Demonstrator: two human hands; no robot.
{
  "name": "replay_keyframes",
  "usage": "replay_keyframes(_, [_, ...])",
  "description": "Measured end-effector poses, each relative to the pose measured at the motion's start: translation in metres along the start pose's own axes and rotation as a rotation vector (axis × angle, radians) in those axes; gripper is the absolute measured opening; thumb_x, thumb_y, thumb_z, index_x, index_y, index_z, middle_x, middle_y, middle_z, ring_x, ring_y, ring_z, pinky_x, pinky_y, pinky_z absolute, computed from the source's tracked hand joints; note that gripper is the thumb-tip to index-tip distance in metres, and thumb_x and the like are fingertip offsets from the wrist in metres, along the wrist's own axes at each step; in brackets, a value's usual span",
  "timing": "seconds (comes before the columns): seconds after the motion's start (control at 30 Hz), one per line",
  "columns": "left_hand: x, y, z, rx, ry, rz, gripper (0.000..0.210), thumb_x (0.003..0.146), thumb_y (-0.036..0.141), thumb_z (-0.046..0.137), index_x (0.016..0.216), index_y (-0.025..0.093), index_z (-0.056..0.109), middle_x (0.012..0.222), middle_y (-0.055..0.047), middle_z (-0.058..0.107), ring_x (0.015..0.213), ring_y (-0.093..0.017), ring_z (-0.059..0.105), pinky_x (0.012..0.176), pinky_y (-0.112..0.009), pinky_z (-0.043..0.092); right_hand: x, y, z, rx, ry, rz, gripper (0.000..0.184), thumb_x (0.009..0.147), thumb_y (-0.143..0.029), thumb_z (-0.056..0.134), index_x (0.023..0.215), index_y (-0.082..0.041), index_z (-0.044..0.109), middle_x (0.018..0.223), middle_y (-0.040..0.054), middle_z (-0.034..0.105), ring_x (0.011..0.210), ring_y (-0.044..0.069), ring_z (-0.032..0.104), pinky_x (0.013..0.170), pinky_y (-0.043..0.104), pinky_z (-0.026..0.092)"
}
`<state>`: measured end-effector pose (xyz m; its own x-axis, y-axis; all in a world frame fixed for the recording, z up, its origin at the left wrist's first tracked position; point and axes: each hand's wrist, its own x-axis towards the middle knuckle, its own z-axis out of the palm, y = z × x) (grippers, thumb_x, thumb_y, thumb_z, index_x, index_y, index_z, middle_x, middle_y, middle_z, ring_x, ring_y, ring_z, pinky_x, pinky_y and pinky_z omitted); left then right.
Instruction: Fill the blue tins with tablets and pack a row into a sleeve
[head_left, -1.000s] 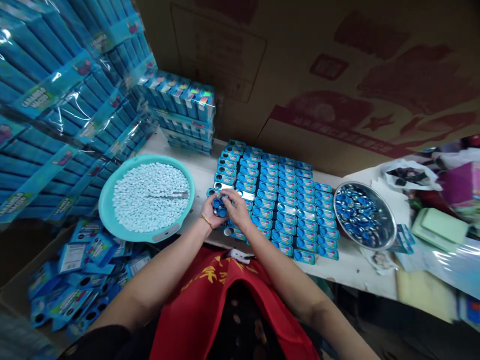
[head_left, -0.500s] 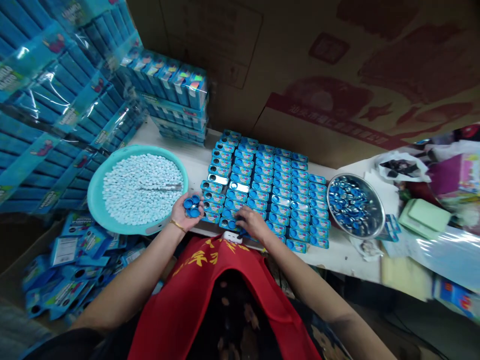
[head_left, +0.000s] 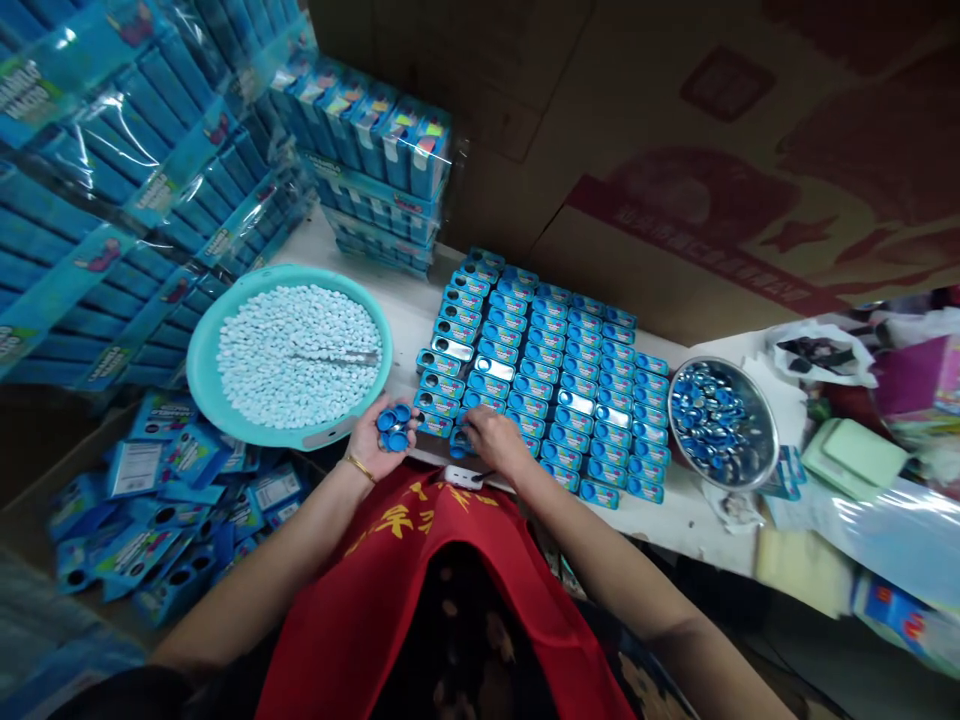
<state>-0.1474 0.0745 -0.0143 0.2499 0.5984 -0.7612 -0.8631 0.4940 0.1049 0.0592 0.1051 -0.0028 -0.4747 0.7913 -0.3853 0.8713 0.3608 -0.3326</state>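
My left hand (head_left: 373, 440) is palm up at the bench's near edge, cupped under several round blue caps (head_left: 396, 428). To its right, rows of small blue oblong tins (head_left: 537, 386) stand close together. The leftmost column shows dark round holes, while columns farther right have blue caps in that spot. Over the near end of the second column, my right hand (head_left: 491, 438) has its fingers bent down together onto a tin. Those fingers hide whatever is between them. A steel bowl (head_left: 759, 470) of blue caps sits right of the tins.
A turquoise basin (head_left: 201, 375) of pale tablets with a thin metal tool stands at left. Wrapped blue boxes (head_left: 150, 190) are stacked behind it. Below lies a carton of loose blue packs (head_left: 165, 510). A large cardboard box (head_left: 540, 110) backs the bench; a light green container (head_left: 855, 455) is far right.
The camera view has shifted, so the bench appears moved to the right. Relative to the tins, my right hand has moved left onto the near end of the second column. My left hand still holds the caps.
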Motion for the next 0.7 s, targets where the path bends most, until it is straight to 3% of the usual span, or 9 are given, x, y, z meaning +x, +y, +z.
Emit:
replay_keyframes(0.13, [-0.008, 0.0, -0.009, -0.016, 0.03, -0.008, 0.021, 0.077, 0.03, 0.048, 0.084, 0.014, 0.06, 0.078, -0.009, 0.061, 0.058, -0.013, 0.056, 0.047, -0.025, 0.046, -0.001, -0.009, 0.001, -0.031, -0.118, -0.058, 0.022, 0.079, -0.032, 0.051, 0.1, -0.025, 0.054, 0.102, 0.0026, 0.054, 0.088, 0.015, 0.054, 0.066, 0.022, 0.038])
replay_keyframes(0.27, [-0.01, 0.003, -0.016, -0.005, 0.036, -0.006, 0.022, 0.078, 0.03, 0.046, 0.085, 0.013, 0.06, 0.077, -0.009, 0.061, 0.057, -0.013, 0.056, 0.046, -0.025, 0.046, -0.003, -0.007, 0.007, 0.001, -0.139, -0.044, 0.019, 0.08, -0.024, 0.047, 0.096, -0.024, 0.058, 0.099, 0.0021, 0.057, 0.088, 0.015, 0.054, 0.069, 0.023, 0.039])
replay_keyframes(0.43, [-0.013, 0.004, -0.026, 0.015, 0.041, -0.012, 0.022, 0.078, 0.029, 0.046, 0.084, 0.013, 0.06, 0.076, -0.009, 0.061, 0.055, -0.012, 0.054, 0.045, -0.023, 0.045, -0.017, 0.002, 0.017, 0.142, -0.363, -0.049, 0.021, 0.078, -0.019, 0.046, 0.088, -0.025, 0.064, 0.089, 0.0001, 0.065, 0.083, 0.013, 0.058, 0.069, 0.021, 0.039])
replay_keyframes(0.6, [-0.016, -0.004, -0.038, 0.022, 0.103, -0.065, 0.021, 0.078, 0.028, 0.046, 0.085, 0.013, 0.06, 0.076, -0.01, 0.061, 0.054, -0.012, 0.054, 0.044, -0.023, 0.044, -0.032, -0.012, 0.024, 0.035, -0.509, -0.048, 0.022, 0.077, -0.016, 0.047, 0.089, -0.019, 0.065, 0.09, 0.0072, 0.064, 0.085, 0.018, 0.059, 0.071, 0.026, 0.041])
replay_keyframes(0.7, [-0.015, -0.009, -0.047, 0.039, 0.105, -0.096, 0.021, 0.078, 0.027, 0.046, 0.085, 0.013, 0.06, 0.076, -0.01, 0.061, 0.054, -0.012, 0.054, 0.043, -0.023, 0.044, -0.038, -0.02, 0.026, 0.019, -0.418, -0.067, 0.03, 0.08, -0.014, 0.042, 0.103, -0.017, 0.06, 0.11, 0.0115, 0.057, 0.098, 0.02, 0.053, 0.082, 0.031, 0.039])
